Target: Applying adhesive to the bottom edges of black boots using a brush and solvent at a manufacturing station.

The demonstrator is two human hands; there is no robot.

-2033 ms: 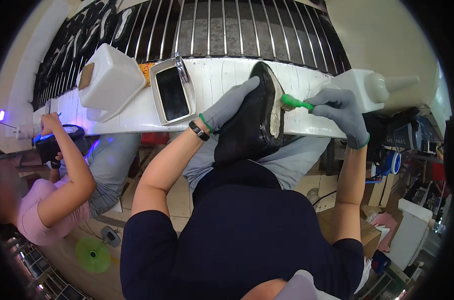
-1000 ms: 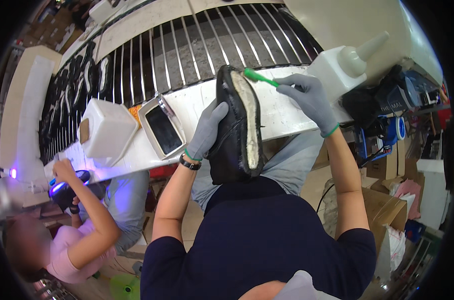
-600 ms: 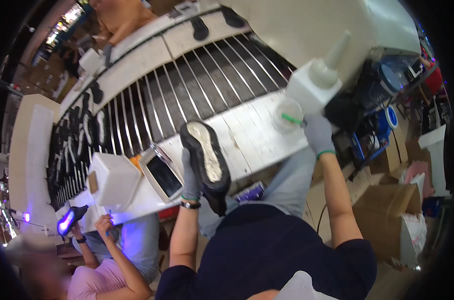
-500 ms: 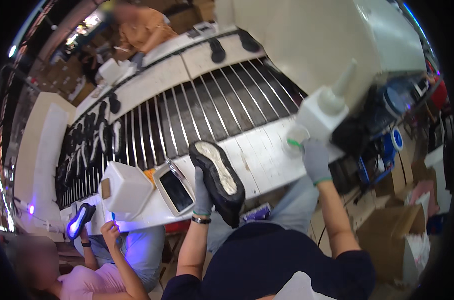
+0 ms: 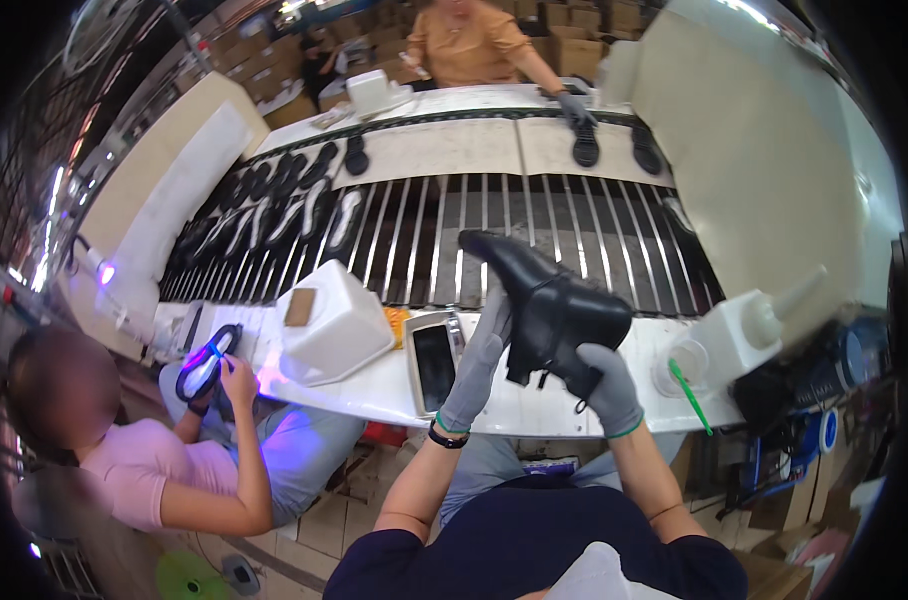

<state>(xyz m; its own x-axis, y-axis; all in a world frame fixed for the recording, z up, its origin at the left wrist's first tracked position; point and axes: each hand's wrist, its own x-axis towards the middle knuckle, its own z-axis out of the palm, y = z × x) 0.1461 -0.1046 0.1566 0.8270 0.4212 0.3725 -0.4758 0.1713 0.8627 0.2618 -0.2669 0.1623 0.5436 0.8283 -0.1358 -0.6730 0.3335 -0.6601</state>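
Note:
A black ankle boot (image 5: 564, 305) is held up on its side between my two gloved hands, toe pointing up and left over the bench edge. My left hand (image 5: 481, 365) is closed on its sole side, the fingers partly behind the boot. At the boot's shaft, my right hand (image 5: 611, 388) grips with thumb in front and other fingers partly hidden. A loop dangles from the shaft near that hand. Close to the right hand stands a clear cup (image 5: 677, 366) with a green-handled stick (image 5: 691, 397) leaning out over its rim.
Metal rollers (image 5: 404, 235) run behind the white bench (image 5: 374, 400), with black shoes (image 5: 292, 217) at far left. A white jug (image 5: 739, 330), white container (image 5: 329, 325) and tray (image 5: 414, 375) flank me. A seated co-worker (image 5: 164, 470) works left; another person (image 5: 479, 45) reaches toward a sole (image 5: 586, 148).
My right hand has left the green stick in the cup and taken hold of the boot. The piece in my left hand showed its white-coated underside; now the boot's side shows. The view has swung.

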